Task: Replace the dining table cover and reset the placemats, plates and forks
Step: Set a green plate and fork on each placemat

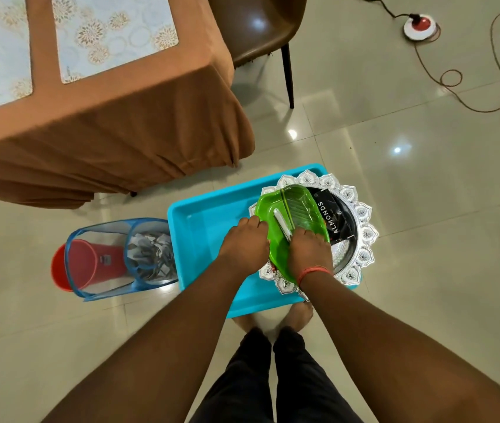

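Currently you are gripping the green leaf-shaped plastic plate [291, 215] with both hands, left hand [247, 239] at its nine o'clock edge, right hand [309, 248] at six, over the scalloped silver tray [364, 230] in the blue bin [206, 221].

The fingers of the left hand [245, 239] and the right hand [309, 251] are curling out of sight under the rim of the green plate [291, 215], which is covering much of the silver tray [361, 227] and part of the almonds packet [334, 215]. The bench [96, 111] and its placemats [111, 32] are running off the top and left edges. A metal utensil [283, 224] on the plate is disappearing under the right hand, so its type is staying unclear.
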